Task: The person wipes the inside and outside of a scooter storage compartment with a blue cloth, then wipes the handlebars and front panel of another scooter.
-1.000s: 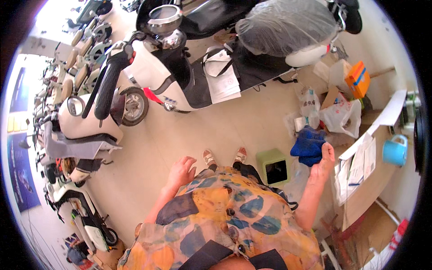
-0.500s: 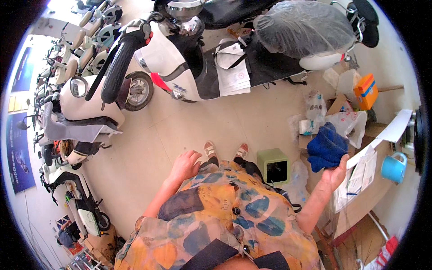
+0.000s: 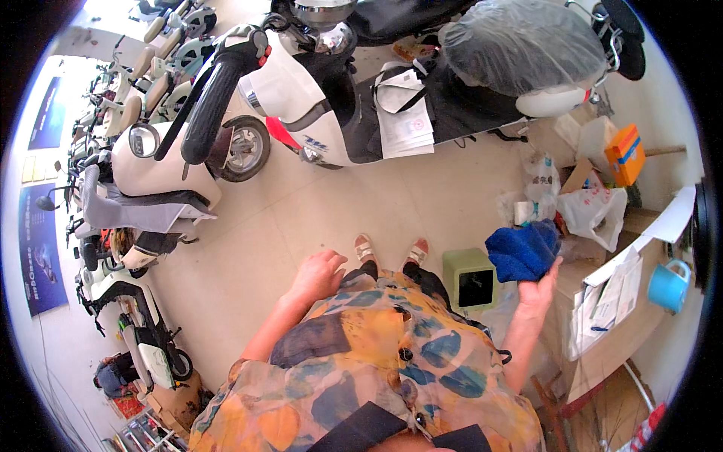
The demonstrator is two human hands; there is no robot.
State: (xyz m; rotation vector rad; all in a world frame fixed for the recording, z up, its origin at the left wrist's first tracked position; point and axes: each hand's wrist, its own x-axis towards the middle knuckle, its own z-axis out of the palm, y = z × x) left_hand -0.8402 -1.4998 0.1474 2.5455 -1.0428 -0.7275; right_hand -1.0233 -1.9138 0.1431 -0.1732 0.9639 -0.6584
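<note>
A crumpled blue cloth (image 3: 523,251) is gripped in my right hand (image 3: 538,290), raised beside a small green bin-like box (image 3: 468,279) on the floor. Part of that hand's fingers is hidden behind the cloth. My left hand (image 3: 320,274) hangs over the floor in front of my body, holding nothing, with its fingers loosely bent and a little apart. Ahead of me stands a white and black electric scooter (image 3: 294,98), with white papers (image 3: 405,126) and a black strap lying on its footboard. Its seat (image 3: 527,47) is wrapped in clear plastic.
On the right, a wooden desk (image 3: 614,343) bears papers (image 3: 606,305), a pen and a blue mug (image 3: 669,286). Plastic bags (image 3: 595,215) and an orange box (image 3: 625,155) sit beyond it. Several more scooters (image 3: 154,184) line the left side. A person (image 3: 114,375) is low at the far left.
My right hand has moved left with the blue cloth, away from the desk and closer to the green box. The whole view has shifted slightly; my left hand keeps nearly the same pose.
</note>
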